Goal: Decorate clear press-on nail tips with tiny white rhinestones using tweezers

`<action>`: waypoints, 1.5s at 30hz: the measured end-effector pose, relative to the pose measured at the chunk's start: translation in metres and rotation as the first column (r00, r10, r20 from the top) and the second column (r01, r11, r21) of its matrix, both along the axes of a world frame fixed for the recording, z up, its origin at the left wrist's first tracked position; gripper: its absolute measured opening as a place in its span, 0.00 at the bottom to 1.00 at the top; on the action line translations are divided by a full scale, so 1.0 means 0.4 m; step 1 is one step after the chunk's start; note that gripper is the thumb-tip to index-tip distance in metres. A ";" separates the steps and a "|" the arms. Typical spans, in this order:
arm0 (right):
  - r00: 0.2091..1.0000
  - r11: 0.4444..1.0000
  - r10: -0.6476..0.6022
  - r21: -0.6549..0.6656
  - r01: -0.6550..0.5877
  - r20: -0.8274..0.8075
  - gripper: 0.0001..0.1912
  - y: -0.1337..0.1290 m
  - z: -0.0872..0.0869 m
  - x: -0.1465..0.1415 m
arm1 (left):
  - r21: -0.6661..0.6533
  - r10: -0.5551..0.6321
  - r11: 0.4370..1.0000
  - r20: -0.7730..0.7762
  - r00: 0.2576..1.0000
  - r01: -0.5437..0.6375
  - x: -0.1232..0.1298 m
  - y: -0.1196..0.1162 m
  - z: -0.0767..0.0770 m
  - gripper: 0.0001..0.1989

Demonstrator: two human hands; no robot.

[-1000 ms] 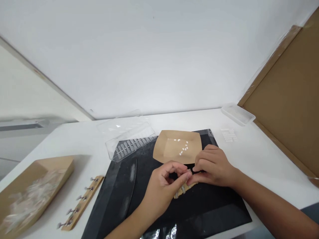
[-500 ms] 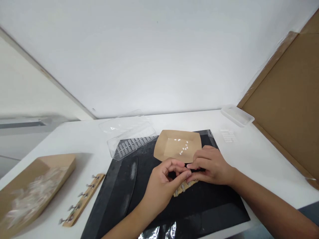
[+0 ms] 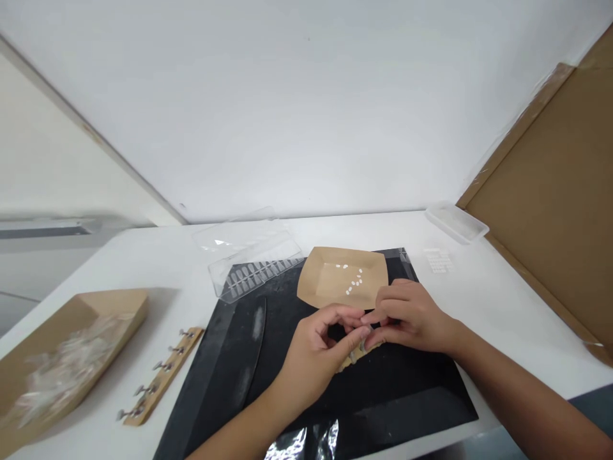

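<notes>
My left hand (image 3: 318, 345) and my right hand (image 3: 409, 316) meet above a black mat (image 3: 407, 390), fingertips almost touching. Both are closed in a pinch around a small translucent piece that looks like a false nail tip (image 3: 370, 328), mostly covered by the fingers. Just below lies a short wooden strip (image 3: 345, 364) with greyish, clear tips standing along it; my fingers hide much of it. Behind the hands, a brown paper tray (image 3: 311, 281) holds several tiny white oval pieces (image 3: 357, 281). A clear case (image 3: 215, 275) with rows of false nail tips (image 3: 249, 276) overlaps the mat's back left corner.
To the left, a wooden bar (image 3: 165, 383) carries several metal posts. Beyond it, a cardboard tray (image 3: 136, 306) holds small clear plastic bags (image 3: 71, 364). A translucent plastic box (image 3: 457, 223) and a sheet of white pieces (image 3: 438, 260) lie at the back right, near a cardboard panel (image 3: 550, 211).
Both hands keep pinching at the same spot, with only slight finger movement. The view has shifted a little, and the wooden strip shows less between the hands.
</notes>
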State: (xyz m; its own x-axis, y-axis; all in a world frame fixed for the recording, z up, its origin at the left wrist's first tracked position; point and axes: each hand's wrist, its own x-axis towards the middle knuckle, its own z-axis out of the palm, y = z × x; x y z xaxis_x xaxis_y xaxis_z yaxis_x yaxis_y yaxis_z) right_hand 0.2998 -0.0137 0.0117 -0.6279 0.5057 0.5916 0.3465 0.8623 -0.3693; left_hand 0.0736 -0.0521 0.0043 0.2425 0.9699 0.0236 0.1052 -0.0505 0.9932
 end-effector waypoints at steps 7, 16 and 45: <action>0.998 0.994 -0.037 0.104 0.042 -0.051 0.11 -0.029 0.018 -0.019 | -0.170 -0.094 0.978 0.143 0.985 0.118 -0.005 0.001 0.018 0.16; 0.989 0.973 -0.138 0.179 0.145 -0.048 0.18 -0.049 0.033 -0.022 | -0.144 -0.018 0.989 0.110 0.994 0.034 -0.012 0.001 0.030 0.12; 0.902 0.991 -0.132 -0.081 0.108 -0.410 0.10 -0.075 0.014 -0.073 | -0.247 -0.106 0.946 0.380 0.919 0.211 -0.009 0.001 0.025 0.10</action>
